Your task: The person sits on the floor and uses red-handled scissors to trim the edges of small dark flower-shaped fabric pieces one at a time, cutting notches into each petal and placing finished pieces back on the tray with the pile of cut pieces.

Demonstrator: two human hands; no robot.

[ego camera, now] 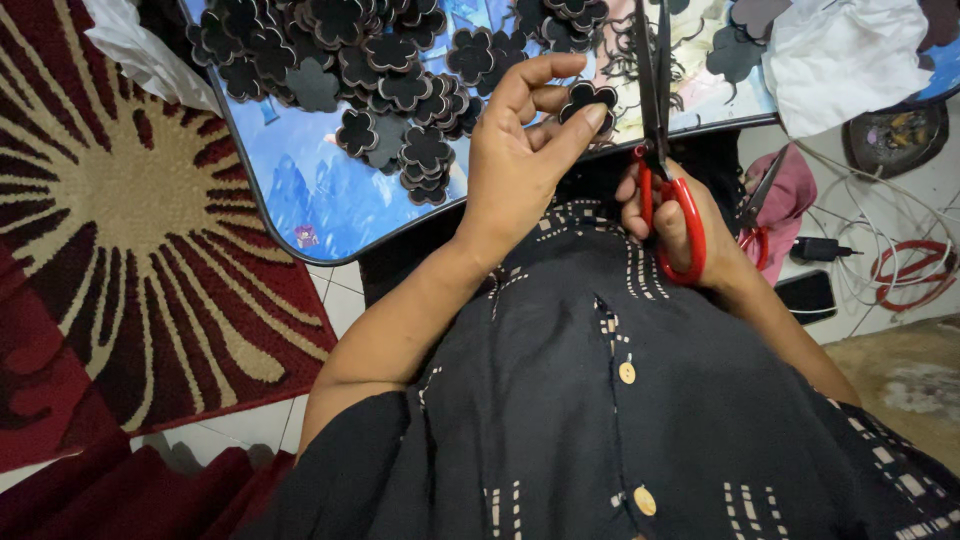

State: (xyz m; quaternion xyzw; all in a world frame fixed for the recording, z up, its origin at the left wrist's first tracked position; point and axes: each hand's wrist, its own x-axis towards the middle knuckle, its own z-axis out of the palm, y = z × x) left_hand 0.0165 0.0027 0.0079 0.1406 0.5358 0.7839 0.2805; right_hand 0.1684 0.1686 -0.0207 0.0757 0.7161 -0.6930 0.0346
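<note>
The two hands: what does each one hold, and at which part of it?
The left hand pinches a dark flower-shaped piece at its edge. The right hand holds scissors by the red handle loops.

The person wears a black button-front garment (640, 420) with short sleeves, patterned in small cream dashes and grid lines. 2 round tan buttons (627, 373) sit below the left hand (520, 160) and right hand (675, 215), both bare.
</note>
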